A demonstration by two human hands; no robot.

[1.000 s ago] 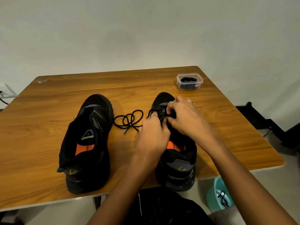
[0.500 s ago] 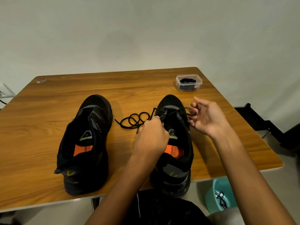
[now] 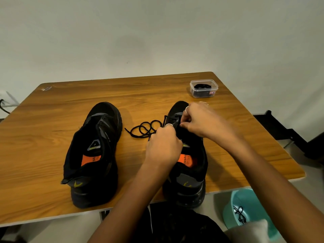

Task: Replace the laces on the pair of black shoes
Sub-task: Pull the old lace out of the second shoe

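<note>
Right shoe (image 3: pixel 191 165) on the tabletop (image 3: pixel 52 137) beneath both hands. Left hand (image 3: pixel 164 148), fingers curled, pinches the black lace (image 3: pixel 143 128), whose slack coils just to its left. Right hand (image 3: pixel 201 120), knuckles up, pinches the lace over the forefoot eyelets.

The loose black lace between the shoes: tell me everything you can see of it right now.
The black lace is a thin round cord, dull and fabric-like. Its free length lies in loose overlapping loops on the wooden table, between the left shoe and the right shoe. One tipped end points left; another short end shows below the loops. From there it runs up to the right shoe's front eyelets, where the left hand and right hand pinch it.
</note>
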